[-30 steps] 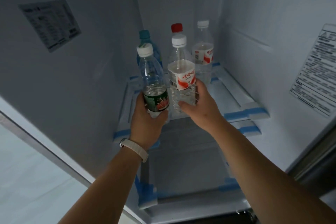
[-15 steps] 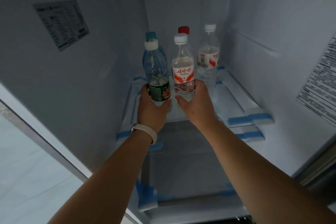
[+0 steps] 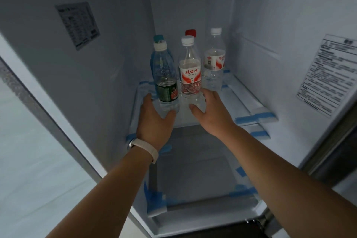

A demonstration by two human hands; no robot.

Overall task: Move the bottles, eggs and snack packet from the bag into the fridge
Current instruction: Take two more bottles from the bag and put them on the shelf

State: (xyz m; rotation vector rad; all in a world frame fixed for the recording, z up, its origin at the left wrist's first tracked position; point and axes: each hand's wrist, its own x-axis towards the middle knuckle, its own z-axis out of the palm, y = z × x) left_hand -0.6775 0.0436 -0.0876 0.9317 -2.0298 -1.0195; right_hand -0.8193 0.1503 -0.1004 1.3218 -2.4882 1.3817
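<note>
Fridge shelf: red-labelled bottle

You are looking at clear, glossy plastic bottles with smooth paper-like labels, standing on a transparent glass-like shelf edged in white plastic and strips of matt blue tape, inside smooth, matt white fridge walls bearing printed paper stickers.
</note>
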